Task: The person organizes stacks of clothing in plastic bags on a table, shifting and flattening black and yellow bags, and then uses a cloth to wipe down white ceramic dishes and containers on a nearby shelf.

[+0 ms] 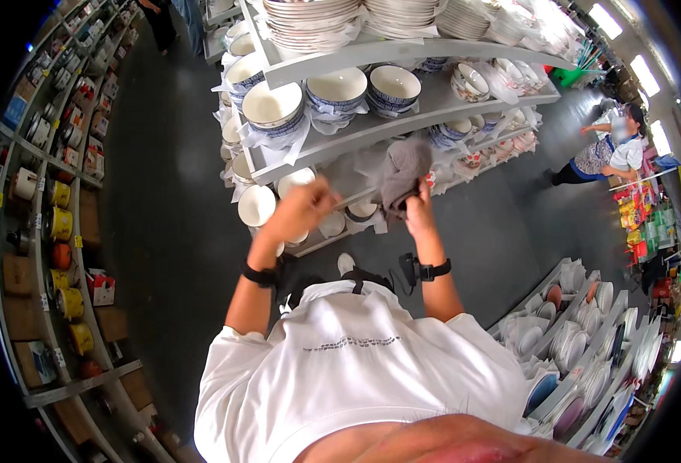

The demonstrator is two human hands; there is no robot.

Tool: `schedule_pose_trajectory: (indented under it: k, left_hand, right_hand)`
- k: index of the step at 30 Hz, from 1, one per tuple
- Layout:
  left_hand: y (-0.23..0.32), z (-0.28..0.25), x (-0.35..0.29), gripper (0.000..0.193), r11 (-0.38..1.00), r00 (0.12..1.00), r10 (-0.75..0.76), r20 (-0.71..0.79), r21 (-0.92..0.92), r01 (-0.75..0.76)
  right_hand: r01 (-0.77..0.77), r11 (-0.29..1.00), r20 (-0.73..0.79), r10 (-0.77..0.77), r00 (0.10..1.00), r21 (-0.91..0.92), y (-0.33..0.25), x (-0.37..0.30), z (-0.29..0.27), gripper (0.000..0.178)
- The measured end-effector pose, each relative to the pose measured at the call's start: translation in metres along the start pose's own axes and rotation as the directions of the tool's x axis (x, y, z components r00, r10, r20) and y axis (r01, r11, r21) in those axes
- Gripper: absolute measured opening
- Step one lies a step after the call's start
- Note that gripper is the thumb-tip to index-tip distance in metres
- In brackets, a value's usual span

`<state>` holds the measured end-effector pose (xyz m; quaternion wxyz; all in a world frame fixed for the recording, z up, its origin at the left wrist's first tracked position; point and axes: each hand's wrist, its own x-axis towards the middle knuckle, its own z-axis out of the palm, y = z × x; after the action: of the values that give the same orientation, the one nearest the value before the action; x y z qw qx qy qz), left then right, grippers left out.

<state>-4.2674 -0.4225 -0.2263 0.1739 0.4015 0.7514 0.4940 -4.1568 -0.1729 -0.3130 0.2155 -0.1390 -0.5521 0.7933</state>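
Observation:
A crumpled grey-brown cloth (404, 174) hangs from my right hand (419, 212), whose fingers are closed on its lower part. The cloth is in front of the shelf edge and partly smeared by motion. My left hand (303, 210) is raised to its left, apart from the cloth, with its fingers blurred and seemingly bent. Beyond my left hand, stacked white bowls with blue patterned outsides (272, 106) stand on the middle shelf (340, 140). Close by on a lower level sits a white bowl (257, 205). Both wrists wear black bands.
Stacks of plates (310, 14) fill the upper shelf, with paper between them. More dishes stand in a rack (564, 339) at the lower right. Tall shelving with boxes and yellow containers (61, 222) runs along the left. Another person (611, 147) is at the far right.

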Motion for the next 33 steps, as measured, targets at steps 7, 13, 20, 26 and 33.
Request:
schedule_pose_trajectory:
  k: [7,13,20,26,33]
  left_hand:
    - [0.017,-0.086,0.073,0.018,0.972,0.914,0.129,-0.384,-0.134,-0.194]
    - [0.130,-0.007,0.084,0.040,0.368,0.643,0.766,-0.029,-0.800,-0.475]
    - [0.196,0.033,0.068,0.043,-0.404,0.373,0.841,-0.393,-0.913,-0.052]
    - [0.182,0.005,0.059,0.045,-0.466,0.388,0.812,-0.437,-0.885,-0.022]
    - [0.168,-0.031,0.059,0.046,-0.378,0.386,0.823,-0.417,-0.909,-0.176]
  right_hand:
    - [0.060,0.998,-0.003,-0.061,0.998,-0.034,-0.001,0.020,0.003,0.048]
    - [0.044,0.953,-0.055,-0.064,0.996,-0.300,0.015,0.031,0.011,0.036]
    - [0.327,0.582,-0.012,-0.502,0.865,-0.745,0.053,0.084,0.015,0.044]
    - [0.320,0.488,0.087,-0.440,0.894,-0.812,0.092,0.119,0.050,0.046]
    - [0.380,0.404,0.208,-0.408,0.889,-0.832,0.132,0.143,0.087,0.047]
